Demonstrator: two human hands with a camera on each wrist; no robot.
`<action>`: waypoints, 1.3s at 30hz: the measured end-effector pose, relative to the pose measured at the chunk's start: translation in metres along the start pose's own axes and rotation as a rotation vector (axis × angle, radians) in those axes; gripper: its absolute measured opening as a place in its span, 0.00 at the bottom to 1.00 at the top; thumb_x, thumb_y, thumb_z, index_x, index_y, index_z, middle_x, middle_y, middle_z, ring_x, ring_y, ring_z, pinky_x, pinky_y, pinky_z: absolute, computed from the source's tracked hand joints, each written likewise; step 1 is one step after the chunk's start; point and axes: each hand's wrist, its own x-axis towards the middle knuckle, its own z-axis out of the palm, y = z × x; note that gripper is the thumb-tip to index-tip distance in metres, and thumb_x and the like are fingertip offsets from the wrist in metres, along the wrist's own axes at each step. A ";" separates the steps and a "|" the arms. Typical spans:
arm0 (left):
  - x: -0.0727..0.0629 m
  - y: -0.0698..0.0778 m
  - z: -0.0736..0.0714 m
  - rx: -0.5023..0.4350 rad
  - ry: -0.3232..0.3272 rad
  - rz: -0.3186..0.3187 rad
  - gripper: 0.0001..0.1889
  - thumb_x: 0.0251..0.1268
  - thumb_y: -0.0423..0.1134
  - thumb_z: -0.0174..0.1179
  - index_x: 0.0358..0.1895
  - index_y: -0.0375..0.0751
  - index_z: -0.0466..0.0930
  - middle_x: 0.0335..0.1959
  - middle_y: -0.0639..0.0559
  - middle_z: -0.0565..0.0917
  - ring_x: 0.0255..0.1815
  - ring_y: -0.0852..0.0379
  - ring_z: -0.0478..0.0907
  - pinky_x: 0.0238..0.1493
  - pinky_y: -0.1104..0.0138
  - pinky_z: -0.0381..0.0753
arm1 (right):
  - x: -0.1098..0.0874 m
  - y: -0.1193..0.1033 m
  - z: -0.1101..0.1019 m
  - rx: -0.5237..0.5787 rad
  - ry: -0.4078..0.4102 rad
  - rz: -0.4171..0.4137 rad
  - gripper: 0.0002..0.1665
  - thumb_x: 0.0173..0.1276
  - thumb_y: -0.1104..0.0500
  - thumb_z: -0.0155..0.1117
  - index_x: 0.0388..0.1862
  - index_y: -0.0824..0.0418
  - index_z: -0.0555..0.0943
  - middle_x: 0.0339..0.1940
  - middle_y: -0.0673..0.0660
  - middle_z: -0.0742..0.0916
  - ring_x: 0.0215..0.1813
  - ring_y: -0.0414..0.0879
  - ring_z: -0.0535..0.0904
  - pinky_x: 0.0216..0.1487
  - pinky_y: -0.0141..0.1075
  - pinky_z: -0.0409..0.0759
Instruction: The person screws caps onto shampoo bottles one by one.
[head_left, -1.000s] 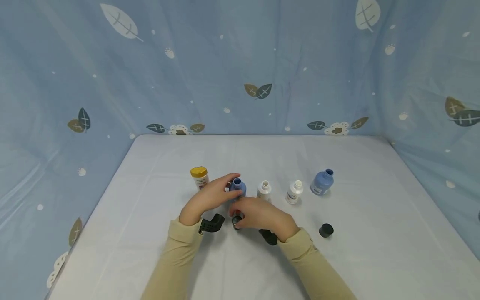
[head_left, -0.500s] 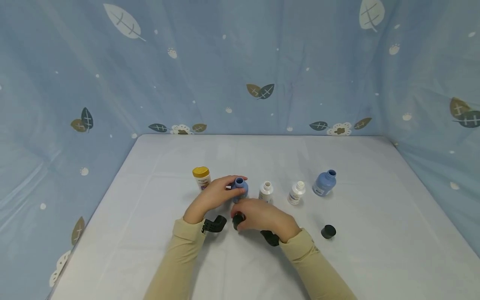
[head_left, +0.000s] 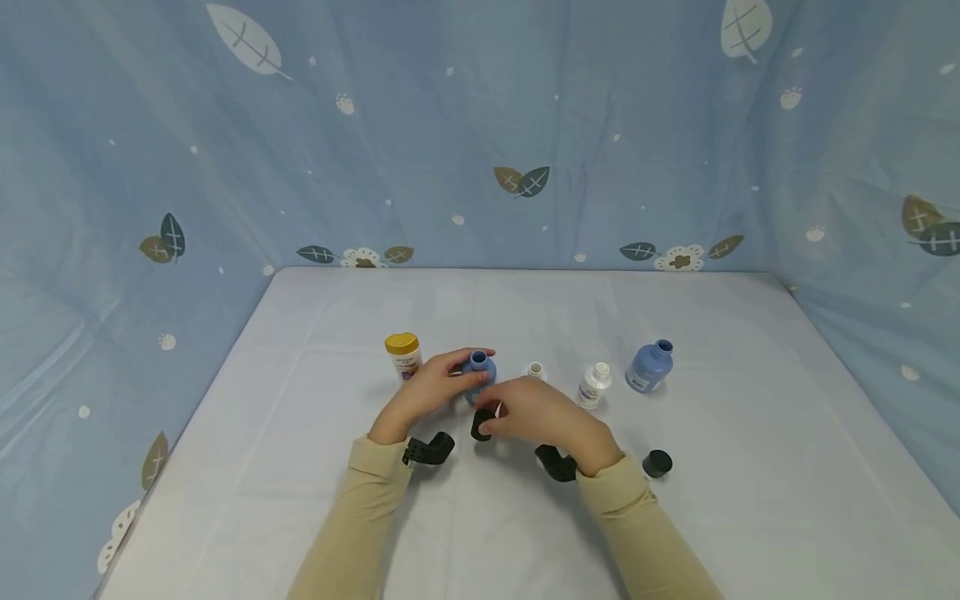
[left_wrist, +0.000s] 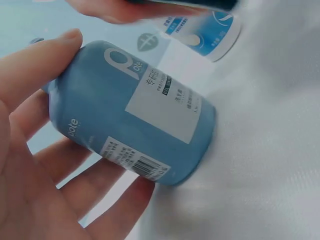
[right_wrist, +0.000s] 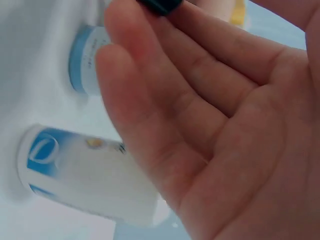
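My left hand (head_left: 423,396) holds an open-necked blue bottle (head_left: 483,375), thumb on its near side and fingers behind it. In the left wrist view this blue bottle (left_wrist: 150,110) shows its printed label and a barcode. My right hand (head_left: 543,412) pinches a black cap (head_left: 482,425) between thumb and fingertips, just in front of the bottle and apart from its neck. Only part of the cap (right_wrist: 162,5) enters the right wrist view, at the top edge. Partly hidden behind my right hand stands an uncapped white bottle (head_left: 535,372).
Left of my left hand stands a white bottle with a yellow lid (head_left: 402,354). To the right are a second white bottle (head_left: 594,386) and another uncapped blue bottle (head_left: 649,367). A loose black cap (head_left: 657,463) lies on the white tabletop (head_left: 750,500). Blue patterned cloth (head_left: 420,108) encloses the table.
My right hand has risen and shifted slightly right and away from me, tilting the pinched black cap and bringing it nearer the bottle. My left hand stays on the blue bottle.
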 end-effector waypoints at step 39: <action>0.002 -0.004 0.006 -0.033 0.075 0.035 0.22 0.61 0.48 0.56 0.59 0.53 0.69 0.57 0.56 0.72 0.58 0.59 0.66 0.57 0.59 0.64 | 0.012 -0.004 -0.021 0.142 0.622 0.008 0.20 0.65 0.55 0.55 0.57 0.51 0.74 0.49 0.48 0.77 0.42 0.40 0.74 0.36 0.34 0.74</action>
